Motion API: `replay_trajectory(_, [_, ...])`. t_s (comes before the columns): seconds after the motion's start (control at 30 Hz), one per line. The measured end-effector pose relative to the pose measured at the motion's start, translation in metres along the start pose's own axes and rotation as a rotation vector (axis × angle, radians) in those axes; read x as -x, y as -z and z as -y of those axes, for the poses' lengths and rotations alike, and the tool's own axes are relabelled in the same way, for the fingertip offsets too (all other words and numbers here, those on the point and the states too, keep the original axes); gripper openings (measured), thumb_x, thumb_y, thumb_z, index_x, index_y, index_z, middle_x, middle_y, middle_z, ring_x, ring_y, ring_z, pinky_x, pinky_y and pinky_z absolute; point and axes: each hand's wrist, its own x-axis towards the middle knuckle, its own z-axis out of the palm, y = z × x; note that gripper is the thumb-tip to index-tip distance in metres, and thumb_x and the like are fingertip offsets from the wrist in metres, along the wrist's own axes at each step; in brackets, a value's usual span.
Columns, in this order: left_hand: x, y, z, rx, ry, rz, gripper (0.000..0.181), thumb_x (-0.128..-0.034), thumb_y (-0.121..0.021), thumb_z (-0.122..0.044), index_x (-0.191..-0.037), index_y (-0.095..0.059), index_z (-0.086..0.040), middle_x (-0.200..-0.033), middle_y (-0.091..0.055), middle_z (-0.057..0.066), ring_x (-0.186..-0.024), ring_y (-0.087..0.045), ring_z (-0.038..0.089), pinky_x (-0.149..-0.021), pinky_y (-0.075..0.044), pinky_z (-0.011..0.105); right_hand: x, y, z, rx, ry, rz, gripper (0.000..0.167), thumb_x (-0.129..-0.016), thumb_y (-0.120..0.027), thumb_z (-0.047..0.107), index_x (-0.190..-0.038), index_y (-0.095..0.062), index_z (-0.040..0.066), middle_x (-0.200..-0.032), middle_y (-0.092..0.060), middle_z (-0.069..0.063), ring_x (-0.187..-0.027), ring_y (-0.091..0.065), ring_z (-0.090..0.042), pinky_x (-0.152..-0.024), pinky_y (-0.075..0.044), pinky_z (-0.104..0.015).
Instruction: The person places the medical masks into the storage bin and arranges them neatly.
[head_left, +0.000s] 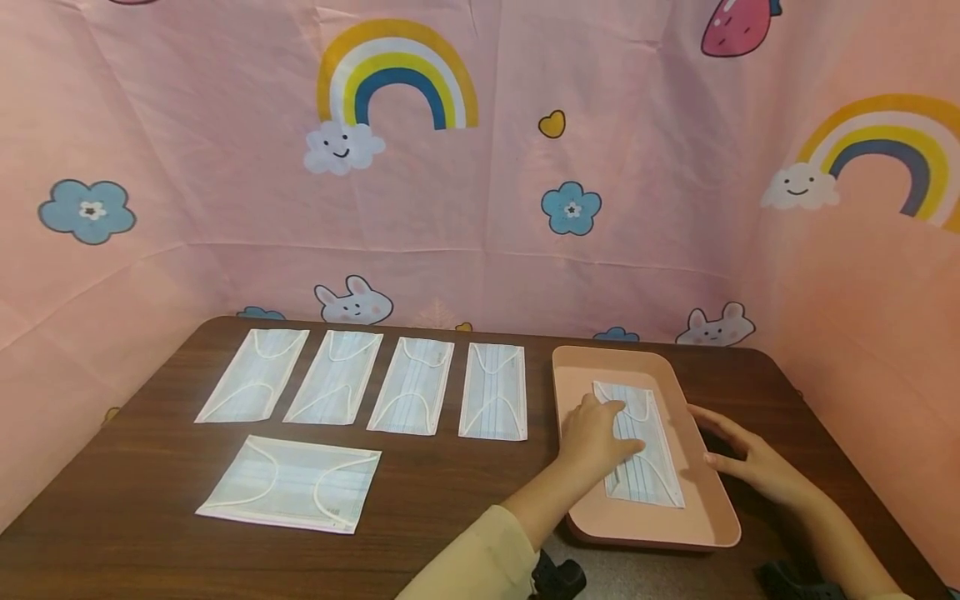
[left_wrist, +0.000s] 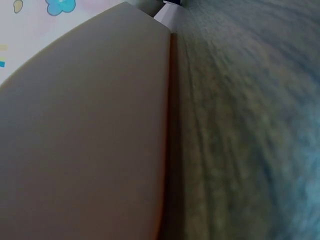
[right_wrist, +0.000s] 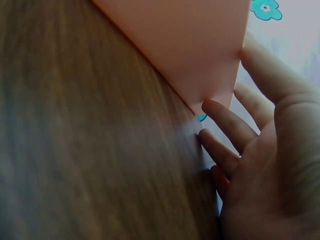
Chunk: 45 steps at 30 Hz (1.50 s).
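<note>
A light blue pleated face mask [head_left: 633,475] with white ear loops lies lengthwise in a pink tray [head_left: 708,523]. My left hand [head_left: 588,433] reaches over the tray's left side and touches the mask, thumb and forefinger spread apart on it; its other fingers are mostly hidden. Beside the tray's right wall is my right hand [head_left: 768,467], fingers extended. In the right wrist view, fingertips [right_wrist: 217,107] of this hand rest against the tray wall [right_wrist: 185,45], with the thumb at the rim. The left wrist view shows the tray wall [left_wrist: 90,130] up close, without the hand.
Several more masks [head_left: 492,392] lie in a row left of the tray. One mask [head_left: 292,483] lies sideways in front of that row. All are on a dark wood table [head_left: 450,508], with a pink patterned cloth [head_left: 480,192] hanging behind and at both sides.
</note>
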Motion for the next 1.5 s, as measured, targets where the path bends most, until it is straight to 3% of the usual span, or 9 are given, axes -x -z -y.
replay_trajectory(0.13, [-0.002,0.003,0.000,0.017,-0.048,-0.025,0.055,-0.0759,-0.079,-0.044,-0.123,-0.067,-0.018,-0.101,-0.060,0.004,-0.089,-0.058,0.014,-0.070,-0.044,0.026,0.000,0.001,-0.003,0.001,0.001,0.001,0.063,-0.091,-0.059,0.000,-0.148,-0.034,0.007,-0.142,-0.041,0.013,-0.123,-0.037,0.006,-0.090,-0.040,-0.020])
replay_trajectory(0.23, [-0.002,0.010,-0.002,0.067,-0.066,-0.039,0.054,-0.0771,-0.079,-0.042,-0.124,-0.066,-0.018,-0.095,-0.060,0.001,-0.085,-0.057,0.011,-0.066,-0.044,0.025,0.000,0.001,-0.004,-0.006,0.010,0.001,0.063,-0.090,-0.059,-0.001,-0.148,-0.034,0.007,-0.142,-0.042,0.010,-0.123,-0.038,0.005,-0.090,-0.040,-0.020])
replay_trajectory(0.47, [0.001,0.035,-0.001,0.267,-0.093,-0.032,0.052,-0.0812,-0.077,-0.033,-0.126,-0.063,-0.012,-0.091,-0.055,-0.001,-0.081,-0.054,0.009,-0.064,-0.043,0.020,-0.001,0.001,-0.005,-0.017,0.005,0.007,0.062,-0.090,-0.059,-0.001,-0.147,-0.034,0.006,-0.142,-0.043,-0.002,-0.122,-0.039,0.004,-0.090,-0.041,-0.021])
replay_trajectory(0.63, [0.002,0.057,0.005,0.315,-0.126,-0.062,0.052,-0.0826,-0.076,-0.030,-0.127,-0.062,-0.008,-0.093,-0.058,0.003,-0.072,-0.053,0.009,-0.058,-0.043,0.021,-0.001,0.001,-0.003,0.002,-0.002,0.006,0.063,-0.090,-0.060,0.001,-0.147,-0.035,0.006,-0.143,-0.043,-0.013,-0.122,-0.038,0.005,-0.090,-0.040,-0.020])
replay_trajectory(0.8, [0.001,0.075,0.015,0.397,-0.121,-0.105,0.052,-0.0819,-0.077,-0.025,-0.128,-0.061,-0.010,-0.096,-0.060,0.007,-0.066,-0.051,0.010,-0.053,-0.044,0.022,-0.002,0.002,0.001,0.001,0.013,0.008,0.064,-0.090,-0.060,-0.001,-0.148,-0.034,0.006,-0.142,-0.042,-0.018,-0.123,-0.038,0.005,-0.090,-0.040,-0.020])
replay_trajectory(1.03, [0.002,0.096,0.032,0.396,-0.106,-0.127,0.053,-0.0841,-0.075,-0.026,-0.131,-0.058,-0.006,-0.098,-0.059,0.009,-0.077,-0.055,0.016,-0.060,-0.047,0.025,-0.002,0.002,0.003,-0.036,0.028,0.008,0.064,-0.089,-0.060,-0.002,-0.147,-0.034,0.004,-0.142,-0.042,-0.018,-0.123,-0.039,0.003,-0.091,-0.040,-0.019])
replay_trajectory(1.27, [0.002,0.107,0.052,0.378,-0.065,-0.131,0.058,-0.0845,-0.075,-0.027,-0.135,-0.054,-0.006,-0.105,-0.059,0.008,-0.087,-0.058,0.023,-0.067,-0.050,0.029,0.001,0.002,-0.001,-0.014,0.018,-0.005,0.064,-0.089,-0.060,-0.002,-0.147,-0.035,0.005,-0.142,-0.042,-0.014,-0.122,-0.039,0.004,-0.091,-0.039,-0.019])
replay_trajectory(1.5, [-0.002,0.115,0.072,0.335,-0.016,-0.136,0.063,-0.0820,-0.077,-0.029,-0.136,-0.053,-0.008,-0.114,-0.059,0.012,-0.096,-0.059,0.029,-0.070,-0.052,0.038,-0.001,0.001,-0.003,-0.054,0.040,0.007,0.063,-0.089,-0.059,-0.003,-0.147,-0.034,0.003,-0.142,-0.039,-0.025,-0.123,-0.039,0.002,-0.091,-0.040,-0.020])
